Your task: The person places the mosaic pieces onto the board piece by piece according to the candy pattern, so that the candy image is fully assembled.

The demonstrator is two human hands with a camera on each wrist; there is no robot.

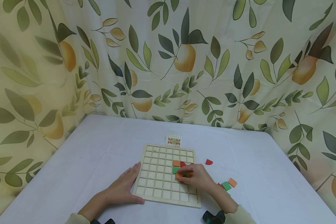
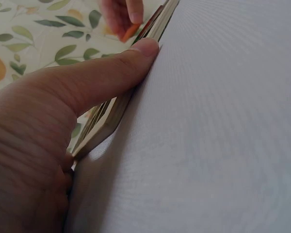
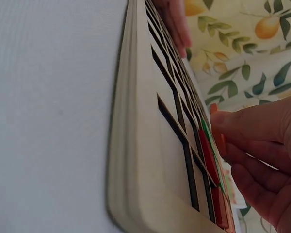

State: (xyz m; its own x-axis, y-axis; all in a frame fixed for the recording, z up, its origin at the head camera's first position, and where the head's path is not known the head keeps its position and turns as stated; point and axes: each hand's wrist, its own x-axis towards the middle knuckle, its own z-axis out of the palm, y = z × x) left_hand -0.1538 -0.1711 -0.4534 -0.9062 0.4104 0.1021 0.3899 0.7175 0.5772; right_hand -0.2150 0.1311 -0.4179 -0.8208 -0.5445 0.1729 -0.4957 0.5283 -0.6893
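A wooden grid board (image 1: 154, 185) with square cells lies on the table. My right hand (image 1: 197, 177) pinches an orange tile (image 3: 217, 127) between thumb and fingertips, raised on its edge over the right part of the board. Beside it, an orange square (image 1: 176, 163), a red piece (image 1: 183, 164) and a green square (image 1: 175, 170) sit in cells; more pieces are partly hidden by the hand. My left hand (image 1: 123, 185) rests against the board's left side with fingers fairly straight. Its thumb (image 2: 121, 70) touches the board's front edge.
Behind the board lies a small pattern card (image 1: 174, 141). A loose red quarter-round piece (image 1: 209, 162) is to the right. Nearer the right forearm are a green tile (image 1: 226, 186), an orange tile (image 1: 232, 182) and partly hidden pieces. A patterned curtain (image 1: 168, 84) hangs behind the table.
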